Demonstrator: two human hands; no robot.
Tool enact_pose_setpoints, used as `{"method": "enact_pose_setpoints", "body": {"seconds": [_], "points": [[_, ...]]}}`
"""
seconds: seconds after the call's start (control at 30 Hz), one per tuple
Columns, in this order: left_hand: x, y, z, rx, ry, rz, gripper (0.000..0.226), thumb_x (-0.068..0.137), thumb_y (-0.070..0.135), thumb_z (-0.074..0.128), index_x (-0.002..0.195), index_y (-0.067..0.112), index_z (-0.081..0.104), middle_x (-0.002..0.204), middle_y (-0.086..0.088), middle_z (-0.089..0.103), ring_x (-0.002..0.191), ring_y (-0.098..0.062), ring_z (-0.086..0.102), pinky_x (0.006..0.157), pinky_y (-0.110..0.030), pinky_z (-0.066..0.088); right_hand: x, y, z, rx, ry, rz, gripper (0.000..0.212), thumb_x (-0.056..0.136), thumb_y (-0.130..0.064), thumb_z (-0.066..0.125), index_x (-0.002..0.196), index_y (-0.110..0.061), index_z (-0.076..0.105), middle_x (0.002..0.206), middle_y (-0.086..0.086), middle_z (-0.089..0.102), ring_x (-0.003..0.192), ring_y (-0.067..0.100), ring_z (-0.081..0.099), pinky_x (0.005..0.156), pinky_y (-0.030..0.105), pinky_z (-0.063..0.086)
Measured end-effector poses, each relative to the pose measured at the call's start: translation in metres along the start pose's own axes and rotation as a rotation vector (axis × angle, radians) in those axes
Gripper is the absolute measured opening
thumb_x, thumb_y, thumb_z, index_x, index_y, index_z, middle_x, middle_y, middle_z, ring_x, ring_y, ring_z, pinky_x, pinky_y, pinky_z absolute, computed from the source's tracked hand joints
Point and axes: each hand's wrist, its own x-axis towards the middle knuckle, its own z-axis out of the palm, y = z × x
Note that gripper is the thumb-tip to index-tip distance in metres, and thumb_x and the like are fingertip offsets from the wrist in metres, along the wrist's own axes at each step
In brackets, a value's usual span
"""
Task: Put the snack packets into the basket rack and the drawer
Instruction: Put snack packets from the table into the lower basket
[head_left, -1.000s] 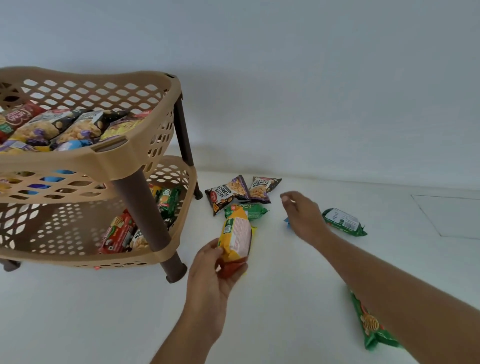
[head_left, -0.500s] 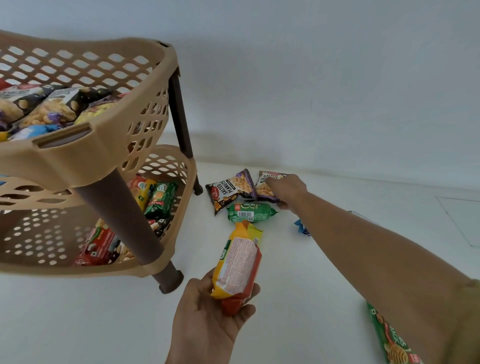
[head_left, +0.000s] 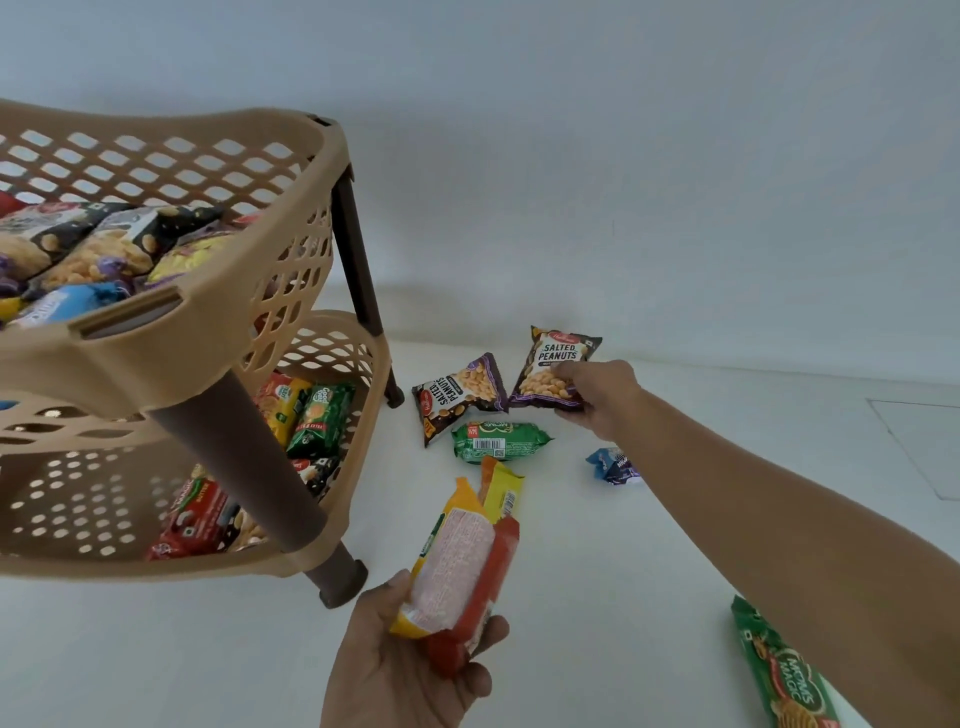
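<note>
The right hand (head_left: 597, 395) pinches the bottom corner of a peanut packet (head_left: 558, 358) and holds it standing up tall, at the far side of the loose packets on the floor (head_left: 597, 571). The left hand (head_left: 405, 670) grips an orange packet (head_left: 457, 566) with its long side pointing away. The basket rack (head_left: 171, 332) is off to the left of both hands. The left hand is nearer to it, so the peanut packet has farther to go.

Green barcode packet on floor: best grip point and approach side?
Pinch across the middle of the green packet from above, fingers on its two long edges. It lies flat, long axis left to right, barcode up, ends thin and crimped. The peanut packet lies close at its far-left end; avoid that end.
</note>
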Motion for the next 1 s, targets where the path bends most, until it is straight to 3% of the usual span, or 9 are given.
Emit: {"method": "enact_pose_setpoints", "body": {"seconds": [0.07, 0.23, 0.33, 0.43, 0.63, 0.8, 0.9, 1.0], "points": [[-0.011, -0.001, -0.002, 0.063, 0.006, 0.046, 0.059, 0.066, 0.036, 0.055, 0.112, 0.0, 0.06, 0.076, -0.025, 0.068, 0.049, -0.036, 0.066, 0.032, -0.036, 0.049, -0.022, -0.002, -0.014, 0.059, -0.085, 0.027, 0.02, 0.078, -0.009, 0.079, 0.093, -0.004, 0.066, 0.091, 0.013, 0.073, 0.073, 0.023, 0.074, 0.06, 0.036, 0.061], [-0.04, -0.011, -0.013, 0.222, 0.077, 0.2, 0.051, 0.07, 0.03, 0.059, 0.112, 0.003, 0.061, 0.086, -0.022, 0.073, 0.047, -0.029, 0.065, 0.033, -0.032, 0.049, -0.096, 0.023, -0.046, 0.276, -0.256, 0.095, 0.018, 0.078, -0.006, 0.076, 0.095, -0.004, 0.07, 0.079, 0.012, 0.073, 0.064, 0.023, 0.073, 0.058, 0.033, 0.059], [-0.059, -0.021, -0.024, 0.225, 0.162, 0.261, 0.046, 0.067, 0.03, 0.062, 0.107, 0.006, 0.063, 0.077, -0.019, 0.072, 0.06, -0.029, 0.065, 0.038, -0.032, 0.052, -0.139, 0.056, -0.057, 0.25, -0.35, 0.092, 0.02, 0.083, -0.007, 0.071, 0.102, -0.006, 0.067, 0.096, 0.014, 0.073, 0.072, 0.023, 0.074, 0.061, 0.031, 0.058], [-0.077, -0.031, -0.039, 0.245, 0.248, 0.323, 0.05, 0.065, 0.03, 0.065, 0.11, 0.009, 0.061, 0.081, -0.018, 0.067, 0.073, -0.028, 0.06, 0.054, -0.035, 0.053, -0.177, 0.089, -0.062, 0.241, -0.41, 0.103, 0.023, 0.085, -0.006, 0.069, 0.108, -0.005, 0.066, 0.099, 0.015, 0.075, 0.078, 0.025, 0.074, 0.064, 0.031, 0.059], [-0.116, -0.039, -0.066, 0.282, 0.299, 0.386, 0.052, 0.06, 0.032, 0.069, 0.105, 0.006, 0.065, 0.075, -0.015, 0.069, 0.071, -0.026, 0.058, 0.051, -0.032, 0.053, -0.231, 0.139, -0.044, 0.11, -0.45, 0.078, 0.03, 0.086, -0.012, 0.07, 0.114, -0.005, 0.063, 0.102, 0.016, 0.075, 0.088, 0.028, 0.073, 0.078, 0.037, 0.061], [-0.144, -0.028, -0.089, 0.227, 0.301, 0.431, 0.054, 0.058, 0.036, 0.073, 0.103, 0.006, 0.07, 0.078, -0.018, 0.069, 0.066, -0.027, 0.064, 0.05, -0.034, 0.057, -0.262, 0.156, -0.014, 0.085, -0.454, 0.03, 0.029, 0.085, -0.018, 0.073, 0.111, -0.008, 0.066, 0.098, 0.015, 0.076, 0.089, 0.03, 0.074, 0.067, 0.033, 0.059], [-0.157, -0.015, -0.102, 0.204, 0.273, 0.461, 0.048, 0.06, 0.034, 0.074, 0.098, 0.006, 0.073, 0.081, -0.02, 0.069, 0.063, -0.028, 0.068, 0.059, -0.039, 0.061, -0.276, 0.159, 0.006, 0.073, -0.466, -0.008, 0.029, 0.084, -0.019, 0.073, 0.11, -0.009, 0.066, 0.095, 0.015, 0.076, 0.085, 0.03, 0.075, 0.063, 0.031, 0.059], [-0.168, 0.006, -0.115, 0.182, 0.238, 0.473, 0.04, 0.056, 0.032, 0.078, 0.088, 0.008, 0.079, 0.086, -0.02, 0.071, 0.071, -0.03, 0.071, 0.066, -0.042, 0.063, -0.291, 0.16, 0.027, 0.048, -0.467, -0.073, 0.041, 0.075, -0.026, 0.077, 0.11, -0.008, 0.065, 0.094, 0.016, 0.076, 0.086, 0.032, 0.074, 0.071, 0.039, 0.06]]}}
